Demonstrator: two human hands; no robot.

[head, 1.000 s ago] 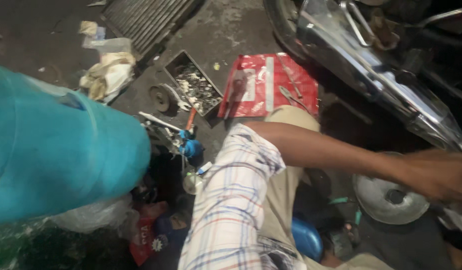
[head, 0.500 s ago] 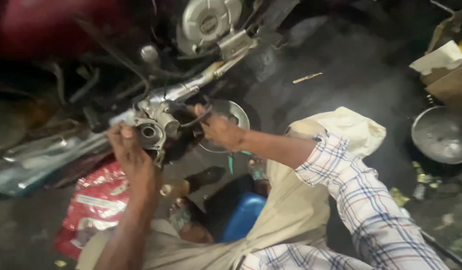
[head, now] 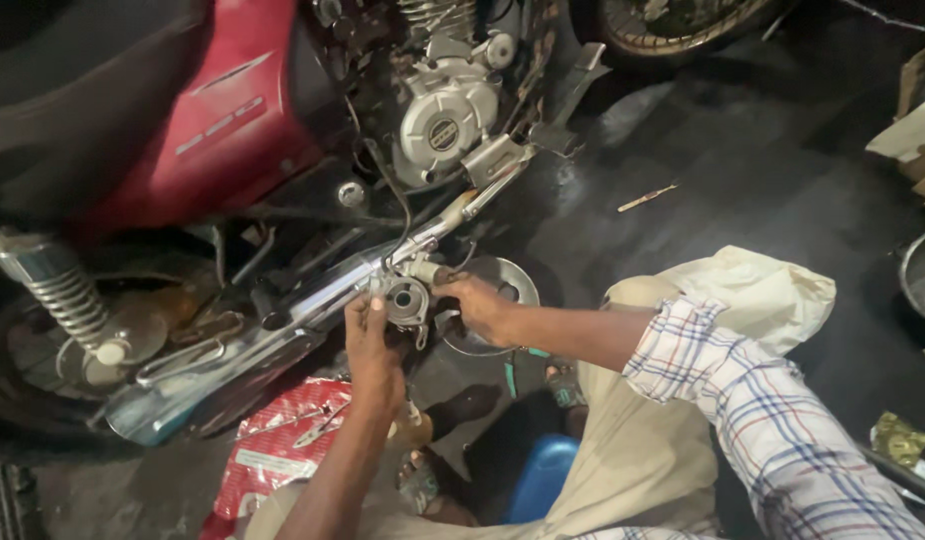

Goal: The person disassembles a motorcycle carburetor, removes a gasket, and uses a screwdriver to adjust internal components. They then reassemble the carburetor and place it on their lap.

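Observation:
Both my hands work on a small round metal part (head: pixel 407 298) with a hole in its face, fixed low on a red motorcycle (head: pixel 222 120) beside its chrome exhaust pipe (head: pixel 282 330). My left hand (head: pixel 370 345) grips the part from the lower left. From the right, my right hand (head: pixel 475 302) pinches a short stub on the same part. A black cable (head: pixel 397 210) runs up from it to the engine (head: pixel 444 112). A round metal dish (head: pixel 507 280) lies on the floor behind my right hand.
A red plastic bag (head: pixel 282 455) with small tools on it lies by my left knee. A blue container (head: pixel 542 475) sits between my legs. A screwdriver (head: pixel 647 197) lies on the dark floor, a metal pot (head: pixel 922 275) at right, a rear shock spring (head: pixel 62 290) at left.
The view swung from the tool pile on the floor to the motorcycle. Both hands came together on the small metal part and now sit closer around it.

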